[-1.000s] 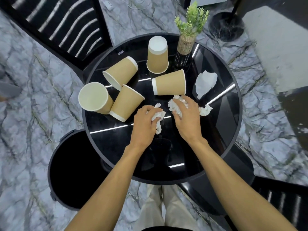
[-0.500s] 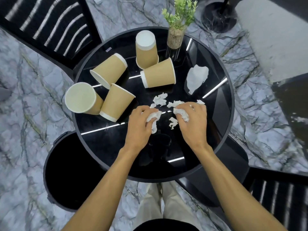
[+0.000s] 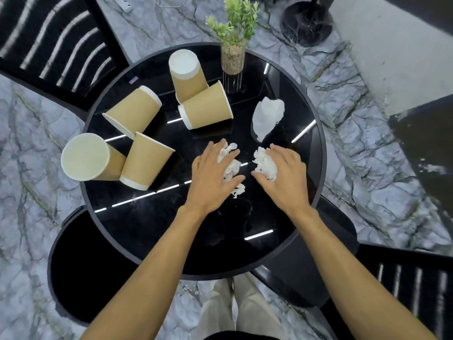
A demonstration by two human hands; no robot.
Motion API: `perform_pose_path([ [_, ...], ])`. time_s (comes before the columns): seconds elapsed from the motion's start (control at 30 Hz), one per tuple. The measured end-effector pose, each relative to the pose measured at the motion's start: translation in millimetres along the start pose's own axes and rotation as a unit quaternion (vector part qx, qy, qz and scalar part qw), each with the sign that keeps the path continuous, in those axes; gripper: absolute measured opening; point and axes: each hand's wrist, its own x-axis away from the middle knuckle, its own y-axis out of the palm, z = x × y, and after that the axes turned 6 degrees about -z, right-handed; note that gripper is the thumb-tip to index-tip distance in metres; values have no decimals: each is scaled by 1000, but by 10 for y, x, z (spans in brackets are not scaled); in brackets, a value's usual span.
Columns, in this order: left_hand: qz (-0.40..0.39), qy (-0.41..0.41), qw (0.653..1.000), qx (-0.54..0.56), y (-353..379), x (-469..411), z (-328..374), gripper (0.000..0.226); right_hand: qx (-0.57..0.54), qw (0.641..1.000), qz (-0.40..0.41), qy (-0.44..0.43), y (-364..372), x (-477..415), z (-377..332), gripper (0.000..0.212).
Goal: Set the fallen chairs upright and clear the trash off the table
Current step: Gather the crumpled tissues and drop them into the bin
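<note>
Both hands are down on the black round table (image 3: 137, 231), fingers spread and curling over crumpled white tissue. The left hand (image 3: 212, 177) rests on a wad of tissue scraps (image 3: 230, 165) that spill out under its fingertips and thumb, loosely covered rather than gripped tight. The right hand (image 3: 285, 175) cups a second tissue clump (image 3: 264, 163) against its thumb side, fingers half open. Half a second ago the hands sat closer together pinching small bits; now they have parted and each gathers its own pile. Further out, a larger tissue (image 3: 268, 117) lies untouched to the far right, and five paper cups (image 3: 206, 106) are strewn across the far left, beside a small potted plant (image 3: 232, 45).
</note>
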Motion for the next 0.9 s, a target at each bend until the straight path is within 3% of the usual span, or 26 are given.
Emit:
perform_pose_path([
  [0.07,9,0,1000,-23,57,-4,-14,61,0,1000,14,0,50,1,21,44],
  [0.23,66,8,998,19,112,22,-28,31,-53,998,23,-7,83,13,85,20],
  [0.3,67,-7,997,47,114,47,-15,29,-81,996,20,-6,49,48,85,17],
  [0.47,71,-14,992,101,-11,86,94,35,-134,989,68,12,-211,25,15,24],
  [0.7,90,2,989,122,-89,95,339,37,-114,989,89,-2,-523,-686,-37,31],
  [0.8,48,23,997,64,78,98,306,32,-47,998,27,-21,-417,-1031,-42,41],
  [0.9,-1,42,998,39,256,158,251,46,41,996,-47,-61,-235,-1153,-33,50],
])
